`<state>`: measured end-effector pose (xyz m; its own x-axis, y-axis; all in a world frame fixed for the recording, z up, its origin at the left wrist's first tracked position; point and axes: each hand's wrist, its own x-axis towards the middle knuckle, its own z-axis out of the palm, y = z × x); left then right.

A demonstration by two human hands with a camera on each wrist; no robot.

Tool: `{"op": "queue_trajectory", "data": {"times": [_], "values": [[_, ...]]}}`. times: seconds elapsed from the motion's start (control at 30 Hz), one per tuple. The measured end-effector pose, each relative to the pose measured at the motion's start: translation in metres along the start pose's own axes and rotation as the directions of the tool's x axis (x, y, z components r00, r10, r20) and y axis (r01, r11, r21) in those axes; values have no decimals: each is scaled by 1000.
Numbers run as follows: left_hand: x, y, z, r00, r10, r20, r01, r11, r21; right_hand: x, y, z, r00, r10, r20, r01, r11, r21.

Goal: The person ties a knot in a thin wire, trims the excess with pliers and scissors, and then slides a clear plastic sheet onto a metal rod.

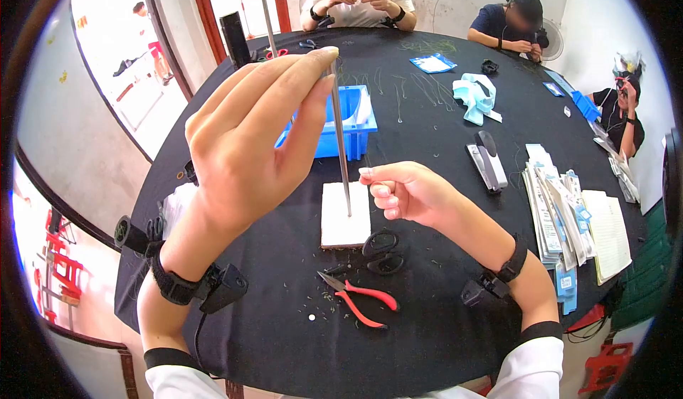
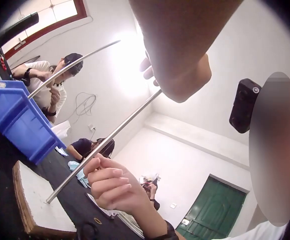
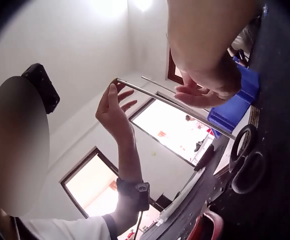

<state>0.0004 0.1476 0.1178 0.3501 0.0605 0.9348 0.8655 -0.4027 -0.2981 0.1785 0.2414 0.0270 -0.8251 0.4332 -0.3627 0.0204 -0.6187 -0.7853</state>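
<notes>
A slim metal rod (image 1: 341,143) stands up from a small white block (image 1: 334,221) on the black-covered table. My left hand (image 1: 249,125) is raised at the rod's top end, thumb and index fingertip pinching the tip while the other fingers extend. Lower down, my right hand (image 1: 420,194) is beside the rod, fingers curled and thumb against the index finger. In the left wrist view, that right hand (image 2: 116,187) overlaps the rod's lower half. I cannot tell whether something very thin is between its fingertips.
Black-handled scissors (image 1: 385,262) and red-handled pliers (image 1: 371,295) lie in front of the block. Behind it is a blue bin (image 1: 331,145). To the right are a stapler (image 1: 486,166), packets (image 1: 544,210) and a notebook (image 1: 606,235). Several people sit around the table.
</notes>
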Motion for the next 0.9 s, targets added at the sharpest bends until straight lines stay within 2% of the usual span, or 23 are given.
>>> {"op": "queue_trajectory", "data": {"times": [0.1, 0.2, 0.3, 0.5, 0.53, 0.6, 0.7, 0.8, 0.87, 0.9], "values": [[-1, 2, 0, 998, -66, 10, 67, 997, -28, 4, 5, -1, 997, -65, 31, 66, 997, -38], [-1, 3, 0, 979, -200, 39, 203, 969, -141, 9, 6, 0, 999, -55, 3, 55, 993, -102], [4, 9, -7, 905, -392, 162, 421, 877, -232, 9, 7, 2, 995, -90, 43, 93, 993, -78], [0, 4, -8, 950, -269, 158, 294, 941, -167, 8, 6, 3, 995, -95, 40, 100, 985, -141], [-1, 4, -6, 929, -343, 136, 367, 903, -225, 8, 6, 2, 994, -98, 48, 104, 985, -137], [-7, 0, 4, 867, -487, 107, 492, 800, -343, 10, 7, -1, 993, -103, 63, 110, 985, -129], [-24, -14, 20, 683, -650, 333, 730, 590, -346, 15, 12, -3, 985, -170, 35, 173, 978, -120], [-57, -33, 48, 687, -508, 519, 612, 790, -37, 18, 15, -3, 982, -187, 26, 189, 976, -111], [-62, -25, 63, 506, -538, 675, 654, 749, 107, 19, 17, -2, 983, -179, 49, 183, 976, -114], [-65, -20, 70, 399, -546, 737, 742, 665, 91, 20, 17, -2, 982, -178, 60, 184, 976, -116]]}}
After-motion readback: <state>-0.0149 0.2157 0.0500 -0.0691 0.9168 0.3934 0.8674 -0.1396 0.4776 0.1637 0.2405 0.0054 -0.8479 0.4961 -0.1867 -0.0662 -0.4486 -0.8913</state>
